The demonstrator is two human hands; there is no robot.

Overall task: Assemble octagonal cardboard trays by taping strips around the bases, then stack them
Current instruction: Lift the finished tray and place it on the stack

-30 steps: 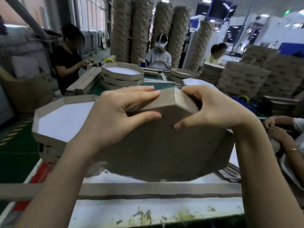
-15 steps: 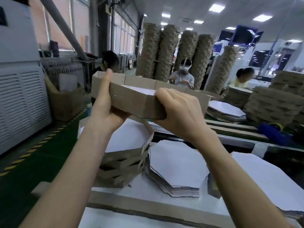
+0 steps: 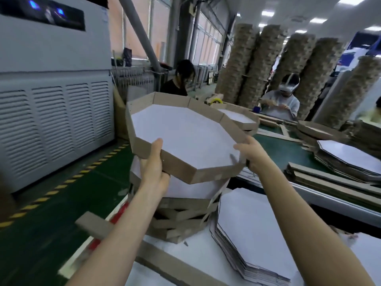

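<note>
I hold an octagonal cardboard tray (image 3: pixel 185 133) with a white inside and brown walls, open side up and tilted toward me. My left hand (image 3: pixel 153 168) grips its near-left wall, thumb inside the rim. My right hand (image 3: pixel 250 154) grips its right edge. The tray hangs just above a stack of finished trays (image 3: pixel 181 219) on the white table, close to the top one. A pile of flat white octagonal bases (image 3: pixel 247 232) lies right of the stack.
Long cardboard strips (image 3: pixel 329 182) lie beside the green conveyor (image 3: pixel 282 149). A loose strip (image 3: pixel 94 223) sticks off the table's left edge. More bases (image 3: pixel 350 157) sit at right. Other workers sit beyond; tall tray columns (image 3: pixel 266 65) stand behind. A grey cabinet (image 3: pixel 53 120) is left.
I turned left and lifted the tray from in front of me, flipped it open side up and carried it over the stack of finished trays, lowering it toward the top.
</note>
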